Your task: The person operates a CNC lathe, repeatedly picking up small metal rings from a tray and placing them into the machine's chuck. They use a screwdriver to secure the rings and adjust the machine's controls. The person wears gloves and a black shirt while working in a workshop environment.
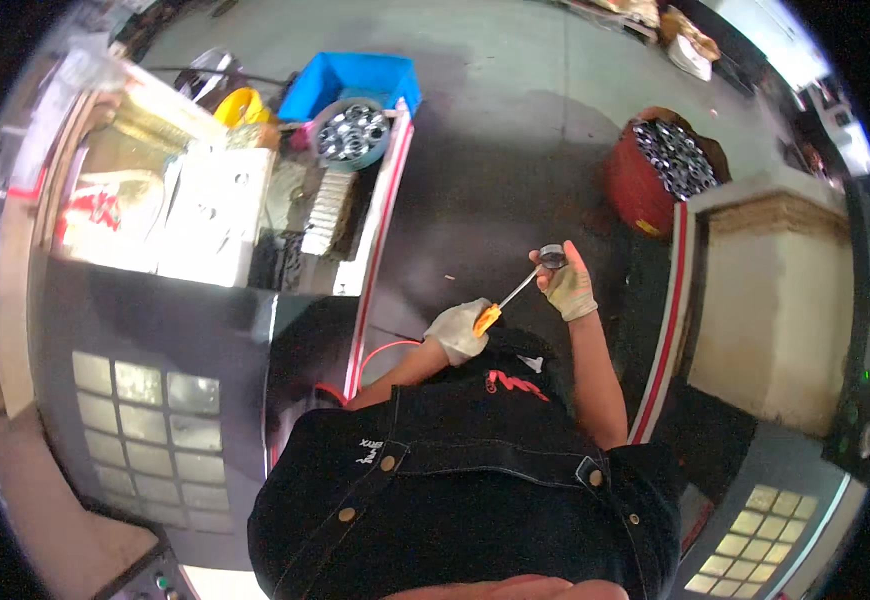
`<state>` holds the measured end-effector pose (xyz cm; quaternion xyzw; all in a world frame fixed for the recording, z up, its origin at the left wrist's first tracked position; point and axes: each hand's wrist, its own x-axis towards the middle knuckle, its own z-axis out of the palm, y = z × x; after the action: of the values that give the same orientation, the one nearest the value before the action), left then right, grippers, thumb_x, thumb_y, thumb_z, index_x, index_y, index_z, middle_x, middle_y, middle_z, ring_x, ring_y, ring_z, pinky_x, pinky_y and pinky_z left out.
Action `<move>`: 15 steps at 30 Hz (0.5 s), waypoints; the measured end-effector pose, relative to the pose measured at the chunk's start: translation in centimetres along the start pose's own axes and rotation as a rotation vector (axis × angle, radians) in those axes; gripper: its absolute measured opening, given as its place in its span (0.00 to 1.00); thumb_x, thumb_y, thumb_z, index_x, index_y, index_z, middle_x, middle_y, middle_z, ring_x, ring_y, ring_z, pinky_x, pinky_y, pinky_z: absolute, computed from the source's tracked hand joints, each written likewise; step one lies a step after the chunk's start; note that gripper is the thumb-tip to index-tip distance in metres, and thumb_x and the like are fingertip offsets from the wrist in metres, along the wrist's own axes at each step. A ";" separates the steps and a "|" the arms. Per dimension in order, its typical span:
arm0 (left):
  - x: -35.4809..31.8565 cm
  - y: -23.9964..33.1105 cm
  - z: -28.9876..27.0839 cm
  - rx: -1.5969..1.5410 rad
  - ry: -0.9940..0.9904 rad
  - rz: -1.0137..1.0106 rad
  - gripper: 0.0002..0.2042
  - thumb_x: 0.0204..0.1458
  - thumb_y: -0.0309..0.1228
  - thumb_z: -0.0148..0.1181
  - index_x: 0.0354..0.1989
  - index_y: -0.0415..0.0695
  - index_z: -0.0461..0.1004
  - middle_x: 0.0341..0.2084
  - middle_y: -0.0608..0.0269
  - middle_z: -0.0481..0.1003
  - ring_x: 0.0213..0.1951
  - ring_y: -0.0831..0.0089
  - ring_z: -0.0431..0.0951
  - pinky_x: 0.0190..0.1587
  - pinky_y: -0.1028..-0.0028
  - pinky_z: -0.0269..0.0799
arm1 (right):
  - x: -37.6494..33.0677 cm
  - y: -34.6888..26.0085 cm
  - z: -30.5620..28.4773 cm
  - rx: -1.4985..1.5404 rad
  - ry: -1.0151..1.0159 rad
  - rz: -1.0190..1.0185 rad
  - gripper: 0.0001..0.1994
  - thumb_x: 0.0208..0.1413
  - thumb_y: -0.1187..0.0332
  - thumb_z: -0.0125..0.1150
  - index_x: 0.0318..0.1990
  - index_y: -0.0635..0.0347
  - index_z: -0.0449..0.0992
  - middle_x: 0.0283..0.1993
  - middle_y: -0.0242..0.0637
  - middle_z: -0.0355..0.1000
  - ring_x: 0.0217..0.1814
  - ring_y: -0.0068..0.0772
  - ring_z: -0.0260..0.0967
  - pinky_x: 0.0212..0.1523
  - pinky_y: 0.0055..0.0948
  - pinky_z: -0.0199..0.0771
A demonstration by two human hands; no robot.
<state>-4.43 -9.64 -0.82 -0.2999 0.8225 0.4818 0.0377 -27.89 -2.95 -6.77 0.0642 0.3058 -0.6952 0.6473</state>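
1. Two big machines stand at our sides, the left machine (307, 335) and the right machine (770, 300). Between them we see the floor (495, 110), smooth and grey-green, darker near the body.

2. On the left machine there is a round basin (355, 163) with shiny metal rings (352, 130), just beside a blue bin (305, 90) with angular walls.

3. Near the right machine stands a red bucket (633, 190), round, filled with many small glossy rings.

4. The left hand (452, 332), in a pale cloth glove, is grasping the orange handle (487, 320) of a tool. A thin red hose (393, 346) passes by this wrist; we cannot tell if it joins the tool.

5. The right hand (570, 290), its glove leaving the fingertips bare, grasps a dark metal ring (552, 257) between thumb and fingers, in front of the body. We cannot tell where its hole faces.

6. The tool's straight, slim metal rod (521, 286) has its long axis slanting forward and rightward, pointing to the ring. Whether the tip enters it, we cannot tell.
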 end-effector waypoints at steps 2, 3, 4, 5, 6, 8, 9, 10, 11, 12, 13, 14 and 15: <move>-0.9 -0.6 -0.7 -0.029 0.048 -0.038 0.16 0.39 0.29 0.50 0.41 0.42 0.66 0.35 0.47 0.71 0.40 0.50 0.71 0.42 0.60 0.66 | 1.6 1.3 1.1 0.007 -0.044 0.036 0.19 0.53 0.53 0.54 0.37 0.64 0.70 0.40 0.50 0.71 0.31 0.37 0.73 0.25 0.27 0.75; -1.4 -1.0 -0.9 -0.058 0.086 -0.056 0.16 0.39 0.28 0.50 0.40 0.42 0.66 0.34 0.47 0.72 0.40 0.50 0.71 0.41 0.60 0.66 | 2.1 2.1 2.6 -0.002 -0.044 0.048 0.19 0.53 0.54 0.54 0.38 0.64 0.70 0.41 0.49 0.71 0.32 0.38 0.73 0.27 0.28 0.75; -1.8 -1.3 -1.0 -0.086 0.128 -0.072 0.15 0.39 0.28 0.50 0.40 0.42 0.66 0.34 0.47 0.72 0.40 0.50 0.71 0.41 0.60 0.66 | 2.6 2.7 3.8 -0.014 -0.047 0.059 0.19 0.53 0.54 0.54 0.38 0.64 0.70 0.42 0.49 0.71 0.34 0.38 0.73 0.29 0.30 0.76; -2.2 -2.1 -0.6 -0.091 0.183 -0.065 0.15 0.39 0.28 0.50 0.40 0.43 0.66 0.32 0.47 0.71 0.38 0.50 0.71 0.40 0.60 0.67 | 3.3 3.5 4.1 -0.031 -0.011 0.090 0.19 0.52 0.54 0.55 0.38 0.64 0.70 0.42 0.47 0.71 0.35 0.39 0.72 0.31 0.31 0.75; -2.6 -3.3 0.2 -0.090 0.242 -0.056 0.15 0.39 0.27 0.51 0.39 0.43 0.66 0.31 0.47 0.71 0.37 0.49 0.71 0.38 0.59 0.67 | 4.3 4.5 4.3 -0.049 0.020 0.119 0.18 0.52 0.55 0.55 0.38 0.63 0.70 0.42 0.46 0.71 0.36 0.39 0.72 0.34 0.33 0.75; -3.7 -4.0 0.2 -0.095 0.313 -0.089 0.15 0.39 0.27 0.51 0.39 0.44 0.66 0.30 0.48 0.71 0.37 0.49 0.71 0.38 0.60 0.67 | 6.4 6.8 3.4 -0.147 0.077 0.170 0.16 0.51 0.57 0.57 0.37 0.60 0.70 0.38 0.41 0.72 0.37 0.39 0.72 0.39 0.36 0.74; -4.4 -3.9 -0.2 -0.109 0.326 -0.133 0.14 0.40 0.27 0.50 0.39 0.44 0.66 0.31 0.49 0.72 0.37 0.50 0.71 0.39 0.60 0.67 | 7.4 7.9 2.5 -0.169 0.109 0.289 0.15 0.50 0.57 0.57 0.37 0.59 0.70 0.36 0.40 0.72 0.37 0.38 0.71 0.39 0.36 0.74; -5.0 -3.8 -0.3 -0.124 0.336 -0.173 0.14 0.40 0.28 0.50 0.39 0.45 0.66 0.32 0.49 0.72 0.38 0.50 0.71 0.39 0.60 0.67 | 8.2 8.8 2.1 -0.194 0.144 0.403 0.14 0.50 0.58 0.58 0.37 0.59 0.70 0.34 0.39 0.72 0.36 0.38 0.71 0.38 0.36 0.74; -5.6 -3.9 -0.4 -0.158 0.367 -0.208 0.14 0.40 0.27 0.50 0.39 0.45 0.66 0.32 0.49 0.72 0.38 0.50 0.71 0.39 0.60 0.67 | 9.2 10.0 1.8 -0.228 0.176 0.493 0.13 0.49 0.58 0.58 0.36 0.56 0.70 0.31 0.37 0.71 0.35 0.38 0.71 0.37 0.36 0.73; -6.2 -4.1 -0.3 -0.181 0.402 -0.241 0.14 0.40 0.27 0.50 0.39 0.45 0.66 0.32 0.49 0.72 0.38 0.50 0.71 0.39 0.60 0.67 | 9.8 11.0 2.4 -0.303 0.147 0.547 0.10 0.49 0.61 0.57 0.34 0.56 0.71 0.30 0.36 0.71 0.35 0.38 0.71 0.36 0.36 0.73; -6.9 -4.2 -0.3 -0.204 0.436 -0.275 0.15 0.40 0.28 0.50 0.40 0.45 0.66 0.32 0.49 0.72 0.38 0.51 0.71 0.39 0.60 0.67 | 10.8 11.9 3.2 -0.325 0.114 0.573 0.10 0.48 0.61 0.57 0.34 0.56 0.71 0.30 0.36 0.71 0.33 0.38 0.71 0.33 0.34 0.74; -7.5 -4.4 -0.2 -0.228 0.471 -0.307 0.16 0.40 0.28 0.50 0.41 0.45 0.66 0.32 0.49 0.72 0.38 0.51 0.71 0.39 0.61 0.67 | 11.9 12.7 4.0 -0.348 0.082 0.600 0.09 0.48 0.62 0.57 0.33 0.56 0.71 0.30 0.35 0.71 0.32 0.37 0.71 0.31 0.33 0.74; -8.2 -4.6 -0.1 -0.252 0.508 -0.344 0.16 0.40 0.28 0.50 0.42 0.45 0.66 0.32 0.49 0.72 0.38 0.51 0.72 0.39 0.61 0.67 | 13.4 13.1 5.3 -0.407 0.044 0.619 0.09 0.49 0.63 0.56 0.34 0.57 0.71 0.29 0.35 0.71 0.30 0.37 0.71 0.28 0.32 0.75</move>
<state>4.73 -7.63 -1.39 -0.5473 0.6768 0.4762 -0.1250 -16.01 -16.88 -13.53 0.0384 0.4177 -0.3897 0.8199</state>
